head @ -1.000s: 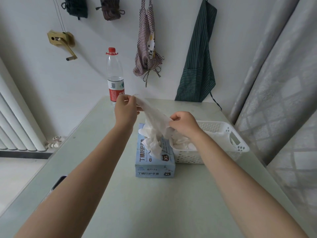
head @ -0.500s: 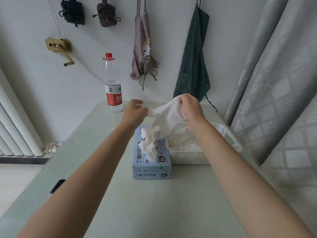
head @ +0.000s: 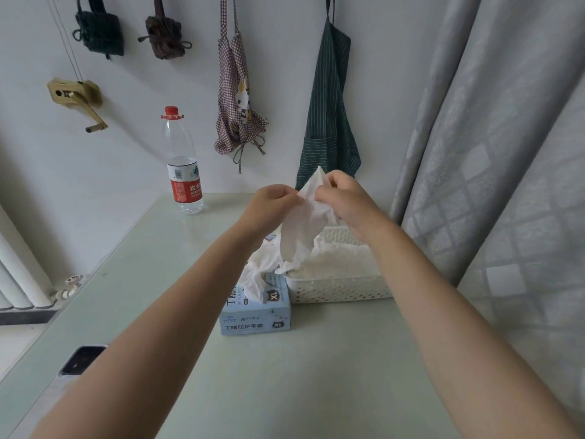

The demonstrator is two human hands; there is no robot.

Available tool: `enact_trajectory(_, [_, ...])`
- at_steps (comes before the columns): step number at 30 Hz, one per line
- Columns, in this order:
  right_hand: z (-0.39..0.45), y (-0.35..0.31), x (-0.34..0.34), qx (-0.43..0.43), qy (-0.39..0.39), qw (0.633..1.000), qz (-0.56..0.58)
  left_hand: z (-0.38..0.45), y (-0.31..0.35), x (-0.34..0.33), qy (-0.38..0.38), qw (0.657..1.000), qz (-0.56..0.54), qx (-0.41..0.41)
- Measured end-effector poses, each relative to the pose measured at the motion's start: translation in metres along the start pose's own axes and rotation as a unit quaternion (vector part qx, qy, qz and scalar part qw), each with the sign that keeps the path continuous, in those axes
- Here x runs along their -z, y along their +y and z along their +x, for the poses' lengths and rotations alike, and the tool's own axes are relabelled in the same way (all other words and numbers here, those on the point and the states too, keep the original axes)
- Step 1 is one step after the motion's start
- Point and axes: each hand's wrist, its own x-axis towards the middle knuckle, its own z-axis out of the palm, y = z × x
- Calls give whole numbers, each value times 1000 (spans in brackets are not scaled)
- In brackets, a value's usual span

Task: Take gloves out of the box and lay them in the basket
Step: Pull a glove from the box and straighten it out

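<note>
A white glove [head: 304, 229] hangs in the air between my two hands, above the basket's left end. My left hand [head: 272, 207] pinches its upper left edge and my right hand [head: 345, 198] grips its top. The light blue glove box [head: 256, 315] lies on the table, with more white gloves [head: 258, 274] bunched out of its opening. Right beside the box stands the white perforated basket [head: 342, 289], which holds a pile of white gloves [head: 342, 258].
A water bottle [head: 183, 166] with a red cap stands at the table's far left. A dark phone [head: 82, 359] lies at the near left edge. Aprons and bags hang on the wall behind. A grey curtain [head: 493, 153] runs along the right side, a radiator on the left.
The glove has come clear of the box and moved right, over the basket. My right hand rose with it, and my left hand has closed in to pinch its edge.
</note>
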Motion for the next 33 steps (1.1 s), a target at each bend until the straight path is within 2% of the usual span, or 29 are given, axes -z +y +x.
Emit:
enact_trajectory(3, [0, 5, 10, 8, 57, 998, -3, 1, 1, -7, 78, 997, 8, 6])
enact_trajectory(7, [0, 9, 22, -3, 110, 993, -34, 3, -1, -13, 64, 998, 29, -1])
enact_trajectory(9, [0, 9, 27, -28, 109, 993, -24, 5, -3, -18, 47, 998, 35, -5])
enact_trajectory(13, [-1, 15, 32, -58, 59, 997, 0, 10, -8, -29, 36, 999, 12, 23])
enact_trajectory(14, [0, 18, 33, -50, 57, 997, -2, 10, -9, -29, 6, 999, -12, 38])
enact_trajectory(17, [7, 31, 32, -43, 99, 994, 11, 7, -18, -23, -150, 982, -51, 101])
enact_trajectory(19, [14, 38, 32, -50, 126, 991, 19, 6, -27, -19, -205, 967, -44, 146])
enact_trajectory(20, [16, 41, 31, -54, 130, 990, 29, 6, -31, -18, -208, 963, -51, 165])
enact_trajectory(27, [29, 55, 24, -100, 102, 985, 98, 23, -40, -4, -94, 963, -177, 182])
enact_trajectory(31, [40, 64, 26, -136, 53, 965, 218, 44, -21, -7, 60, 989, -68, 120])
enact_trajectory(33, [45, 77, 25, -156, 60, 963, 209, 58, -18, -10, 158, 984, 34, 75])
